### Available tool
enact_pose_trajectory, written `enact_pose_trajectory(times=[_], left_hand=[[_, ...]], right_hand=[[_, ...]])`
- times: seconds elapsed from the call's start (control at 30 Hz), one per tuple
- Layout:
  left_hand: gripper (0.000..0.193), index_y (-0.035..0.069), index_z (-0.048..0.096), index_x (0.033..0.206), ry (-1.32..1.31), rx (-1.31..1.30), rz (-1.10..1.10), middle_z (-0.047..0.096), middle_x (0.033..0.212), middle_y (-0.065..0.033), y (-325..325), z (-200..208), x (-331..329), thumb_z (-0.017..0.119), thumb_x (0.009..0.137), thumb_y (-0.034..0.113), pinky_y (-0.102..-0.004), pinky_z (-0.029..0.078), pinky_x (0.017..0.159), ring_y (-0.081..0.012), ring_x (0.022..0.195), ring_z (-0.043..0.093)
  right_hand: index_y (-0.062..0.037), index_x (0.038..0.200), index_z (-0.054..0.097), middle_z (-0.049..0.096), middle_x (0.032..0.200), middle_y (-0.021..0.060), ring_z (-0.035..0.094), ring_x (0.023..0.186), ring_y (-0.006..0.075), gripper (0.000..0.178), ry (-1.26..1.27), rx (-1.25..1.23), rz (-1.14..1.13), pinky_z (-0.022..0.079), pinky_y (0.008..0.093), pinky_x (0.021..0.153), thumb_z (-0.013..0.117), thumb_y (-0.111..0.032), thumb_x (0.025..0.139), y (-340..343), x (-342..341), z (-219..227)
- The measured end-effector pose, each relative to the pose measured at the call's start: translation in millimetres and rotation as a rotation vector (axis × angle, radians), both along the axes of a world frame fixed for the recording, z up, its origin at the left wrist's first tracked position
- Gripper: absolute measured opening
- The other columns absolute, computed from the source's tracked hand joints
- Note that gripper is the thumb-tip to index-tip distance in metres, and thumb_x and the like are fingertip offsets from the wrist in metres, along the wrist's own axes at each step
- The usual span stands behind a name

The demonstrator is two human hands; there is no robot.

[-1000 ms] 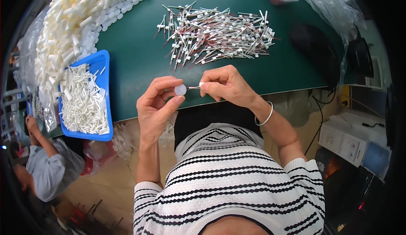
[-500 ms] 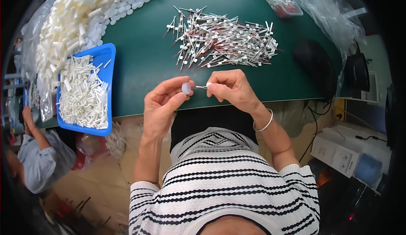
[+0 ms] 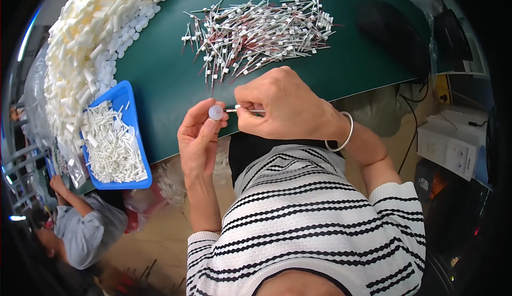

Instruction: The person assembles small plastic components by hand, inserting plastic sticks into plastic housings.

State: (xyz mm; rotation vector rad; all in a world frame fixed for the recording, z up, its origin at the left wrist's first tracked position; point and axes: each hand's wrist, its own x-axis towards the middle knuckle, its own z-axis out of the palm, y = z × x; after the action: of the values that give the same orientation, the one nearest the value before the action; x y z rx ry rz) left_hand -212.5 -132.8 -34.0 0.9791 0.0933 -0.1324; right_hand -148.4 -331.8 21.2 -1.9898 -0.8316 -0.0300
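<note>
A small round white cap is pinched between the thumb and fingers of my left hand. From the cap a thin, wire-like stem leads across to my right hand. My right hand is closed around a thin rod with a small white collar, and its pale end shows below the curled fingers. The stem meets the cap, but how deep it sits cannot be made out. Just beyond my hands, a pile of similar thin rods with white collars and red wires lies on the green table.
On my left a blue tray holds many short white tubes. Behind it lie a heap of cream-coloured cylinders and loose white discs. A dark rounded object rests at the right. Another person's sleeve is at the lower left.
My right hand has rolled over, its back now facing up, still gripping the rod. The cap in my left hand has turned its round face toward me. The whole view has shifted and tilted.
</note>
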Motion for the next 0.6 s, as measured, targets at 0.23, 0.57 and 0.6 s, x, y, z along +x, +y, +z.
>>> enact_pose_trajectory(times=[0.23, 0.57, 0.6], left_hand=[[0.037, -0.003, 0.056, 0.124, 0.016, -0.043, 0.006, 0.064, 0.114, -0.0172, -1.8, -0.2, -1.0, 0.063, 0.088, 0.002, -0.0321, 0.052, 0.088, -0.0204, 0.095, 0.064], [0.036, 0.000, 0.054, 0.126, 0.045, -0.260, 0.006, 0.060, 0.118, -0.0207, 2.4, -8.8, 1.8, 0.059, 0.091, 0.001, -0.0287, 0.055, 0.084, -0.0212, 0.094, 0.065], [0.036, 0.000, 0.054, 0.126, 0.044, -0.260, 0.006, 0.060, 0.118, -0.0207, 2.1, -9.1, 2.1, 0.059, 0.091, 0.001, -0.0287, 0.055, 0.084, -0.0212, 0.094, 0.065]], right_hand=[[-0.0021, 0.056, 0.044, 0.044, 0.049, 0.0124, 0.045, 0.042, 0.0299, 0.022, -0.050, -0.030, 0.000, 0.035, 0.0391, 0.043, 0.061, -0.009, 0.069, 2.4, 1.0, 0.9], [-0.0022, 0.060, 0.048, 0.046, 0.051, 0.0109, 0.046, 0.043, 0.0274, 0.020, -0.062, 0.024, -0.029, 0.037, 0.0363, 0.044, 0.062, -0.009, 0.073, -3.7, 3.1, 0.2], [-0.0022, 0.060, 0.048, 0.046, 0.051, 0.0109, 0.046, 0.043, 0.0274, 0.020, -0.063, 0.023, -0.028, 0.037, 0.0363, 0.044, 0.062, -0.009, 0.073, -4.3, 3.4, -0.2]])
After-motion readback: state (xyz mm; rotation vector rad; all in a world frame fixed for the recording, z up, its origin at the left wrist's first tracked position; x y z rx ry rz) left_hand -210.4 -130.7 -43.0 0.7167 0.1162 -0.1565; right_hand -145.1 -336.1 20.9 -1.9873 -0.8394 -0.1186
